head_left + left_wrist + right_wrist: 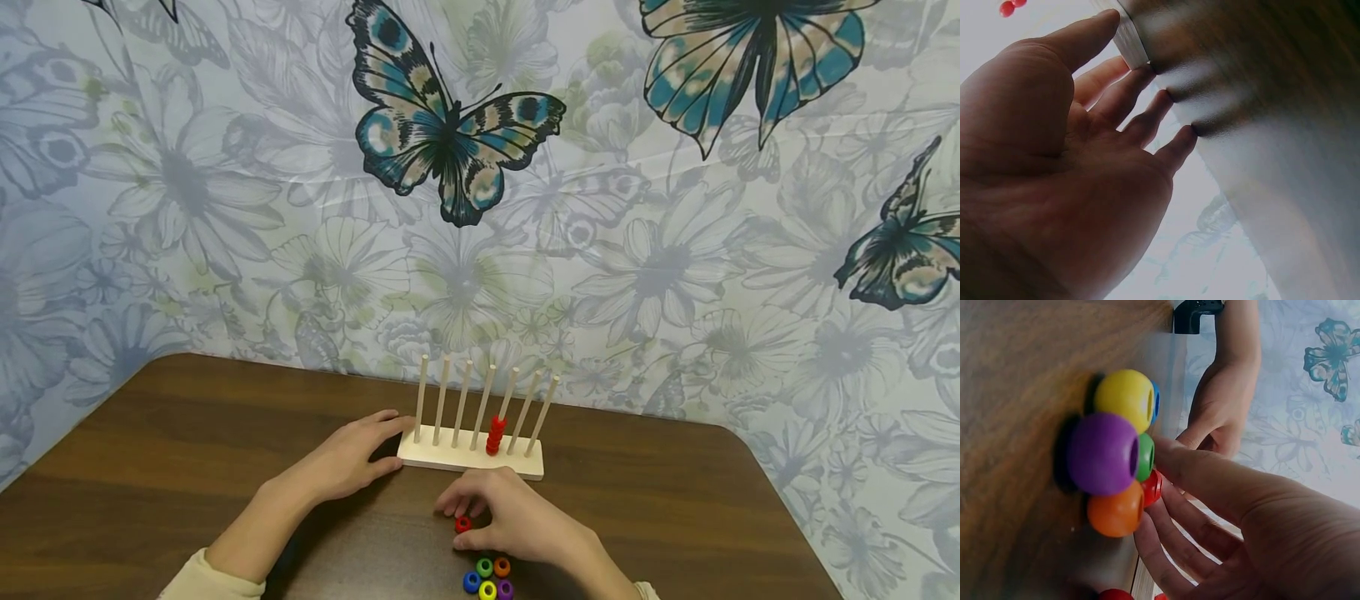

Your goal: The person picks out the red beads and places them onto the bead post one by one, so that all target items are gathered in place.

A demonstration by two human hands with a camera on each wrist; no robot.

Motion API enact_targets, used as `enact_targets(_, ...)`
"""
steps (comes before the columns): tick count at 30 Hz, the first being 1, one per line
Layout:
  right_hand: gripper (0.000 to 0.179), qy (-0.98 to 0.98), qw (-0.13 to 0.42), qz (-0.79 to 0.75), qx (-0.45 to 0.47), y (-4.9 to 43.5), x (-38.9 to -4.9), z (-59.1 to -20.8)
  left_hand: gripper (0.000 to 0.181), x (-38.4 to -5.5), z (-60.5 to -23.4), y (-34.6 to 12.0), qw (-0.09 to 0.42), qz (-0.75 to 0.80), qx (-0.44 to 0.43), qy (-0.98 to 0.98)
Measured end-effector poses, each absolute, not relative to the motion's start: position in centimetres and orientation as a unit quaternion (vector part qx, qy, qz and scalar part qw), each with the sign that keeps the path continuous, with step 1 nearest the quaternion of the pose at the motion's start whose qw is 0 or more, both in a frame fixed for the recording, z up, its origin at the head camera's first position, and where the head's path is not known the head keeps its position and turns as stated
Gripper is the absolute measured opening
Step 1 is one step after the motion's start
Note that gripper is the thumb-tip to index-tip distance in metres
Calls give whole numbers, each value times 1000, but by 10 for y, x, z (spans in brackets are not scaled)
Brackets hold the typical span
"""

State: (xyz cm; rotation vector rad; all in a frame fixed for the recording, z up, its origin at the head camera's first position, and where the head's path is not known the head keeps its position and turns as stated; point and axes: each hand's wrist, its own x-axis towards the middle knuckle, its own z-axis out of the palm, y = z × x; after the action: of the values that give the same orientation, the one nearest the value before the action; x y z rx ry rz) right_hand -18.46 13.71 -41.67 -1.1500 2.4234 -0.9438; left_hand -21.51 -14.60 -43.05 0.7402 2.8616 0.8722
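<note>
A pale wooden peg stand (470, 454) sits toward the back of the table with several upright pegs. Red beads (496, 436) are stacked on one peg right of its middle. My left hand (348, 458) holds the stand's left end, thumb at the front corner and index finger at the back; the other fingertips touch the table in the left wrist view. Lower down, my right hand (517, 517) is round a loose red bead (462, 524), thumb on the near side and relaxed fingers on the far side. The bead's hole faces up.
Close in front of the right hand lie a green bead (485, 567), an orange bead (502, 567), a blue bead (471, 582), a yellow bead (487, 591) and a purple bead (1102, 454). Behind the table hangs a butterfly-print cloth (465, 275).
</note>
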Motion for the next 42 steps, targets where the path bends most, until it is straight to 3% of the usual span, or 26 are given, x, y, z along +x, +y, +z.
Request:
enact_targets(11, 28, 844, 144, -344, -386, 137, -186, -418, 55, -215, -431, -146, 27, 277, 245, 929)
enact_targets(19, 15, 825, 63, -380, -414, 138, -188, -415, 56, -216, -430, -146, 26, 277, 243, 929)
enact_targets(26, 19, 785, 44, -484, -383, 136, -185, -409, 55, -215, -429, -145, 23, 274, 246, 929)
enact_targets(36, 15, 768, -128, -511, -363, 150, -191, -387, 56, -217, -429, -144, 20, 270, 251, 929)
enact_targets(42, 21, 766, -166, -525, -333, 164, -194, -366, 57, -216, -431, -146, 22, 272, 253, 928)
